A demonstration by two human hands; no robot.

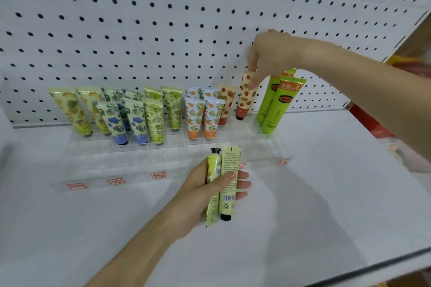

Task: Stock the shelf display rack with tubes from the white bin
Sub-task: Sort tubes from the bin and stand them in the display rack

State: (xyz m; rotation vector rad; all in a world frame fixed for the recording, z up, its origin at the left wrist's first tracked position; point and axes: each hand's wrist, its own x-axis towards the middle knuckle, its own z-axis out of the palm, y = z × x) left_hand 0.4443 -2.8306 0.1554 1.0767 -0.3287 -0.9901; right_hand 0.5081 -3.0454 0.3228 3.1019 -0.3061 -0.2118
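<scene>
A clear acrylic display rack (233, 147) stands on the white shelf against the pegboard, holding rows of patterned tubes with caps down. My right hand (272, 53) pinches the top of a strawberry-print tube (246, 98), which stands cap-down in the rack's back row beside another strawberry tube (227, 102). My left hand (210, 191) hovers in front of the rack, shut on two yellow-green tubes (227, 184), one cap up and one cap down. The white bin is out of view.
Two tall bright green tubes (275, 105) stand at the rack's right end. Yellow, blue and orange printed tubes (140, 114) fill the left and middle slots. Red price labels (158, 175) line the rack front. The white shelf (326, 193) extends right; its front edge runs along the bottom right.
</scene>
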